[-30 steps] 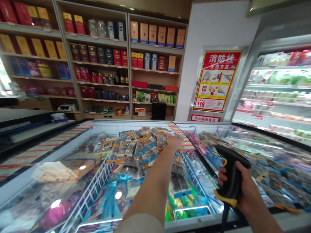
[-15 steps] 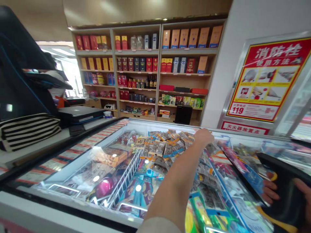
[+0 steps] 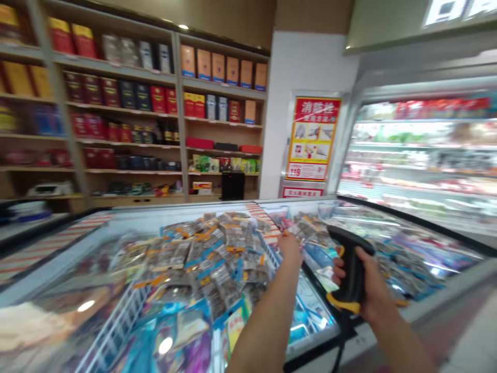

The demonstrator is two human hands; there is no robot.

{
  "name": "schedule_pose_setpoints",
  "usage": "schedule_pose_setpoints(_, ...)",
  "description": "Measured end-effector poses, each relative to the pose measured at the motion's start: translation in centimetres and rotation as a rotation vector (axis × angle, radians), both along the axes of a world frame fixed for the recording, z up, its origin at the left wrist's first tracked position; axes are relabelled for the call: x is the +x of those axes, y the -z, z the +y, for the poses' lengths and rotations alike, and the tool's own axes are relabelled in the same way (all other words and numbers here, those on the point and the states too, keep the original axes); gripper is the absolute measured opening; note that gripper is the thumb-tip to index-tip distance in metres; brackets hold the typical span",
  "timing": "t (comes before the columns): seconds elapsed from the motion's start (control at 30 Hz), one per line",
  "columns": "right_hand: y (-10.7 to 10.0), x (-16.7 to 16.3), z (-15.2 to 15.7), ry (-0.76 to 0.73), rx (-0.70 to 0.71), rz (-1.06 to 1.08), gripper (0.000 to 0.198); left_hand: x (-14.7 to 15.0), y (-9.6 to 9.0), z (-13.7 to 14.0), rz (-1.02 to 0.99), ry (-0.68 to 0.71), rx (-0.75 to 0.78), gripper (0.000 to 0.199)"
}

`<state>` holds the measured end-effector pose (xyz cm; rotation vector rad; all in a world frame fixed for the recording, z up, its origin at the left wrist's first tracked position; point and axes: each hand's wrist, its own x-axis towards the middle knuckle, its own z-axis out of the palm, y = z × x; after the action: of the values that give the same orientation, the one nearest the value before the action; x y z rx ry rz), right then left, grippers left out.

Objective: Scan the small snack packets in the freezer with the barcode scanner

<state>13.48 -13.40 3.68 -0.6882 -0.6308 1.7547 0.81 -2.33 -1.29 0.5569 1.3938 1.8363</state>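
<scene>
My right hand (image 3: pixel 370 282) is wrapped round the grip of a black and yellow barcode scanner (image 3: pixel 352 269), whose cable hangs below it. The scanner is held upright over the right part of the chest freezer. My left arm stretches forward across the freezer, and my left hand (image 3: pixel 290 246) is closed at the edge of the sliding freezer lid (image 3: pixel 316 282). Its fingertips are blurred. Left of that hand, many brown snack packets (image 3: pixel 229 235) with blue and orange edges lie heaped in a wire basket (image 3: pixel 116 324).
Blue and purple packs (image 3: pixel 182 336) lie in front of the brown ones. Boxed goods fill the wall shelves (image 3: pixel 221 122) behind. A red and yellow fire-hydrant poster (image 3: pixel 313 137) hangs on the wall. A lit display cooler (image 3: pixel 419 150) stands at the right.
The view has turned right. My left hand has moved from beside the brown packets at the freezer's back to the lid's edge. My right hand and the scanner now show more fully.
</scene>
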Motion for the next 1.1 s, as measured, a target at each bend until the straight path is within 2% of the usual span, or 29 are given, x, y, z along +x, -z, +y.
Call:
schedule_pose_setpoints(0.07, 0.4, 0.0, -0.1, -0.035, 0.055, 0.024, 0.021, 0.8, 1.0, 0.4, -0.094, 0.036, 0.022, 0.015)
schedule_pose_setpoints(0.2, 1.0, -1.4, 0.8, -0.047, 0.059, 0.074, 0.026, 1.5, 2.4, 1.1, -0.293, 0.072, 0.098, 0.020)
schedule_pose_setpoints(0.43, 1.3, -2.2, 1.9, -0.033, 0.062, 0.070, 0.030, 0.2, 2.9, 1.3, -0.497, 0.093, 0.259, 0.021)
schedule_pose_setpoints(0.63, 1.4, -2.5, 2.5, -0.038, 0.029, 0.074, 0.030, 0.2, 3.1, 1.4, -0.526, 0.111, 0.278, 0.022)
schedule_pose_setpoints(0.87, 1.7, -1.4, 2.2, -0.014, 0.046, 0.071, 0.029, 0.7, 3.2, 1.7, -0.308, 0.089, 0.157, 0.020)
schedule_pose_setpoints(1.0, 1.8, -0.1, 2.0, 0.044, 0.051, 0.056, 0.027, 3.1, 3.4, 2.5, -0.145, 0.131, 0.075, 0.018)
schedule_pose_setpoints(1.1, 1.9, 0.9, 1.9, 0.076, 0.045, 0.052, 0.026, 5.3, 3.1, 3.3, 0.077, 0.242, 0.005, 0.018)
